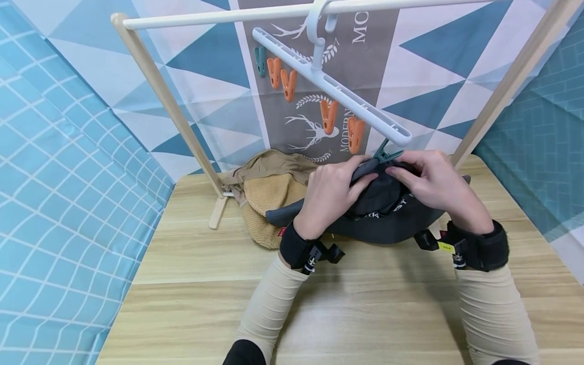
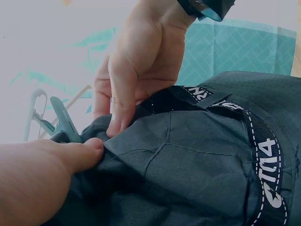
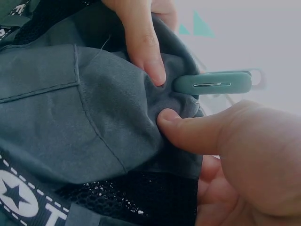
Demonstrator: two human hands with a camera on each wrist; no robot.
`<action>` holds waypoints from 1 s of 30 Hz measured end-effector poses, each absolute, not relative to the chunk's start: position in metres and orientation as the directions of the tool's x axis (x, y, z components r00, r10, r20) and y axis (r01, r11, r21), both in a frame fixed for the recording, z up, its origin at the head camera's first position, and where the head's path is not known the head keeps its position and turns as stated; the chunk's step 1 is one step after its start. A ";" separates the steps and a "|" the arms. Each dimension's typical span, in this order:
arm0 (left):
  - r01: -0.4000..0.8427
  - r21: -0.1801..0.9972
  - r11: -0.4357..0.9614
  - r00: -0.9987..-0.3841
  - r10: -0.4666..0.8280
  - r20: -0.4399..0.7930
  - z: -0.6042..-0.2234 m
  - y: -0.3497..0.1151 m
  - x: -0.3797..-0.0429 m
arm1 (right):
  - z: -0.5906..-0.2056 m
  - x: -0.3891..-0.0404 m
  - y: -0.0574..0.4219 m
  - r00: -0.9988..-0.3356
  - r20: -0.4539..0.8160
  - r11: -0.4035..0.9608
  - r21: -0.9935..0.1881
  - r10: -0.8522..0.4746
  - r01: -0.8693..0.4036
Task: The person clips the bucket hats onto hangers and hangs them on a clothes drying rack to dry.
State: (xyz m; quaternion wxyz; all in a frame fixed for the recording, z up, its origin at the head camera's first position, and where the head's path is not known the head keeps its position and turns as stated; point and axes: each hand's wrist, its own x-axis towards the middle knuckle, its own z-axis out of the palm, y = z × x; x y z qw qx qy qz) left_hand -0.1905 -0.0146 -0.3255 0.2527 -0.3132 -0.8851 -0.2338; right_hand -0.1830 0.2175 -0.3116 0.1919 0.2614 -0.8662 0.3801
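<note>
A dark grey brimmed hat (image 1: 388, 225) with mesh panels and a printed band is held up below the right end of a pale hanger (image 1: 356, 101). My left hand (image 1: 327, 192) pinches the hat's edge between thumb and fingers. Opposite it, my right hand (image 1: 438, 180) pinches the fabric, its thumb close to the left one. A dark green clothespin (image 1: 385, 154) on the hanger's end bites the hat edge between both hands. In the right wrist view, the clothespin (image 3: 214, 84) sits just beyond the two thumbs. Several fingers are hidden behind the fabric.
Orange clothespins (image 1: 328, 115) and another green one (image 1: 260, 61) hang along the hanger. Its hook sits on the white rod (image 1: 196, 18) of a wooden-legged rack. A tan and brown fabric item (image 1: 274, 187) lies on the wooden table (image 1: 191, 294) behind my left hand.
</note>
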 end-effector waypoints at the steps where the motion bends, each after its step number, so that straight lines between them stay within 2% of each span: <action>1: 0.672 0.261 0.693 -0.681 0.439 0.586 -0.325 -0.014 -0.191 | -0.312 -0.183 0.218 -0.789 0.530 0.570 -0.560 -0.311 -0.601; 7: 0.661 0.268 0.701 -0.694 0.436 0.572 -0.325 -0.014 -0.192 | -0.312 -0.184 0.219 -0.814 0.493 0.570 -0.589 -0.308 -0.573; 10: 0.660 0.272 0.701 -0.694 0.428 0.579 -0.325 -0.014 -0.192 | -0.309 -0.182 0.221 -0.831 0.473 0.516 -0.653 -0.293 -0.554; 14: 0.655 0.270 0.706 -0.694 0.421 0.584 -0.325 -0.014 -0.190 | -0.299 -0.180 0.223 -0.793 0.517 0.249 -0.762 -0.321 -0.597; 18: 0.651 0.261 0.713 -0.694 0.419 0.586 -0.324 -0.016 -0.190 | -0.286 -0.179 0.220 -0.729 0.558 0.037 -0.784 -0.397 -0.620; 20: 0.651 0.257 0.715 -0.693 0.420 0.586 -0.324 -0.016 -0.189 | -0.281 -0.179 0.220 -0.729 0.538 0.048 -0.790 -0.424 -0.611; 26: 0.652 0.214 0.727 -0.677 0.431 0.597 -0.324 -0.016 -0.186 | -0.277 -0.176 0.225 -0.808 0.436 0.096 -0.856 -0.397 -0.509; 30: 0.653 0.178 0.736 -0.660 0.439 0.609 -0.321 -0.017 -0.182 | -0.276 -0.174 0.224 -0.822 0.442 0.123 -0.850 -0.358 -0.511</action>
